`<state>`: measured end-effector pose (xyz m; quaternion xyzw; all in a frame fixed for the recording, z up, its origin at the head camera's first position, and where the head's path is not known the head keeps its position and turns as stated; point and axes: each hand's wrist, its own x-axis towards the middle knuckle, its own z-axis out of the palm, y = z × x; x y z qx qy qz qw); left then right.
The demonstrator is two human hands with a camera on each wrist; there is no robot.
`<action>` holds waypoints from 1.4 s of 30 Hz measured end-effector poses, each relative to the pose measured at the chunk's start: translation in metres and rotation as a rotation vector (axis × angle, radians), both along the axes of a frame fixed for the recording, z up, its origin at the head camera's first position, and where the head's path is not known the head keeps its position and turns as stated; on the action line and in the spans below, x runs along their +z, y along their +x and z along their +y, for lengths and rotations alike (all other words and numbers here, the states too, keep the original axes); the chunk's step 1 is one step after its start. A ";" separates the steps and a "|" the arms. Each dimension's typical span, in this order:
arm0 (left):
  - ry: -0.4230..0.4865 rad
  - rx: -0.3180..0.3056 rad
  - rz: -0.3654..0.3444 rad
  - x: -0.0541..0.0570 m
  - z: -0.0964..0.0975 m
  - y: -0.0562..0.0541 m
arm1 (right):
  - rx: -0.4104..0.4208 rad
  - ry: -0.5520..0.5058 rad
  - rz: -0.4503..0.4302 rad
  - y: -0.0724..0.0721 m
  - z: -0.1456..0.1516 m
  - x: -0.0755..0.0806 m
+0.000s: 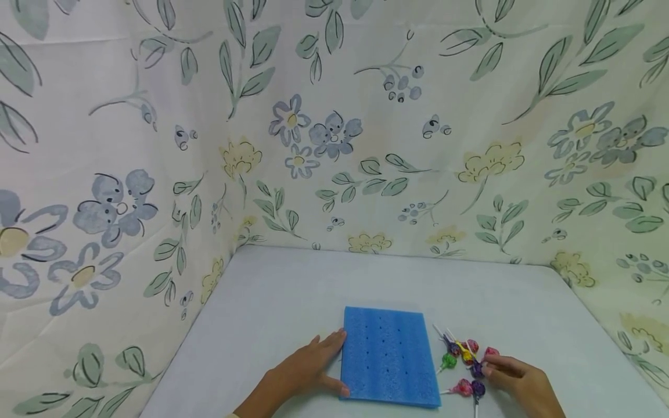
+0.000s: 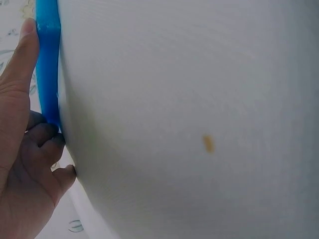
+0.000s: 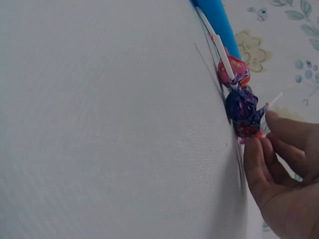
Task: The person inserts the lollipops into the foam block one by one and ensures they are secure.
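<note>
A flat blue foam block (image 1: 384, 380) with rows of small dark holes lies on the white table. My left hand (image 1: 313, 364) rests along its left edge, fingertips at the upper part and thumb at the lower corner; in the left wrist view, the thumb touches the blue side. Right of the block, several wrapped lollipops lie loosely grouped, among them a green one (image 1: 448, 361) and a pink one (image 1: 463, 388). My right hand (image 1: 517, 380) pinches a purple lollipop (image 1: 477, 370) between thumb and fingers. The fingertips partly cover its wrapped head.
Another purple lollipop (image 1: 478, 388) lies just in front of the right hand, its stick toward me. A red one (image 1: 491, 352) is behind the fingers. White table surface (image 1: 292, 290) surrounds the block, bounded by floral cloth (image 1: 334, 191) at the back and sides.
</note>
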<state>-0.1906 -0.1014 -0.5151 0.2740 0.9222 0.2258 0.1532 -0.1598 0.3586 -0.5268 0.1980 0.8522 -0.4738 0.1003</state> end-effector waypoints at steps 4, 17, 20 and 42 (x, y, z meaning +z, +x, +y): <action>-0.002 -0.011 0.012 -0.001 -0.001 0.000 | 0.017 0.011 0.010 -0.001 -0.002 -0.004; -0.036 0.018 -0.012 -0.002 0.002 -0.002 | 0.089 0.077 0.018 -0.002 -0.011 -0.004; -0.036 0.015 -0.006 -0.002 0.002 -0.002 | 0.099 0.098 0.014 -0.003 -0.013 -0.003; -0.014 -0.007 0.001 0.000 0.002 -0.001 | 0.119 0.128 0.124 0.001 -0.020 0.005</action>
